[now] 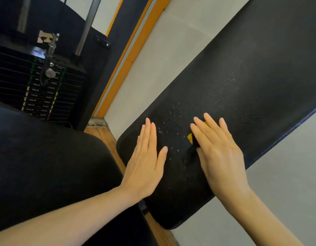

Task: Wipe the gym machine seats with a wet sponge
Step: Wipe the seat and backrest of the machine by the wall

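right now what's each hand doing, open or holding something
Left hand: open, fingers straight, flat on the black pad.
Right hand: open, straight fingers pressing the yellow sponge onto the pad.

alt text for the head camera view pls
A right hand presses a yellow sponge flat on a black padded gym seat, leaving wet droplets. The left hand rests flat beside it; a weight stack stands behind.

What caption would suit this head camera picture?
Right hand presses a yellow sponge on a black padded seat; left hand lies flat beside it.
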{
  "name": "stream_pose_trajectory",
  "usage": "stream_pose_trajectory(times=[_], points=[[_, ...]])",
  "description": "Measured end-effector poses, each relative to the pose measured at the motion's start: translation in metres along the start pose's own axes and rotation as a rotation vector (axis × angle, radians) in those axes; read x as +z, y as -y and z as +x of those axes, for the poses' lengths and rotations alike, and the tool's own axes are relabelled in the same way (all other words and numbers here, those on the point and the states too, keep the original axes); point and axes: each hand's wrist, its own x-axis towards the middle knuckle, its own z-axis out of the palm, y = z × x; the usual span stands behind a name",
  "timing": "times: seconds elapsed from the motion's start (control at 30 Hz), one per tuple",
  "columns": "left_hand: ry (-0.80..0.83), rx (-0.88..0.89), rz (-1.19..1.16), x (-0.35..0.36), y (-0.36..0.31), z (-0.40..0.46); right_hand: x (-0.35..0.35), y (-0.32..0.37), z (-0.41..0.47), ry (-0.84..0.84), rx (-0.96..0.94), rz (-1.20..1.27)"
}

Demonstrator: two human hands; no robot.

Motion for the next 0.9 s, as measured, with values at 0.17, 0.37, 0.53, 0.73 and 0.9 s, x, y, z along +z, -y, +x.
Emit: stream_pose_trajectory(times=[0.17, 0.37, 0.53, 0.73, 0.9], points=[[0.061, 0.025, -0.008, -0.005, 0.006, 0.001, 0.018, 0.02, 0.033, 0.081, -0.123, -0.025], [0.062, 0.031, -0.016, -0.004, 0.006, 0.001, 0.018, 0.014, 0.019, 0.039, -0.101, -0.067], [0.053, 0.023, 0.011, -0.006, 0.006, 0.0, 0.024, 0.011, 0.06, 0.034, -0.21, -0.092], [0.049, 0.01, 0.047, -0.004, 0.006, 0.0, 0.015, -0.007, 0.05, -0.009, -0.128, -0.063], [0.056, -0.009, 0.028, -0.006, 0.005, 0.002, 0.017, -0.001, 0.048, 0.021, -0.098, -0.055]])
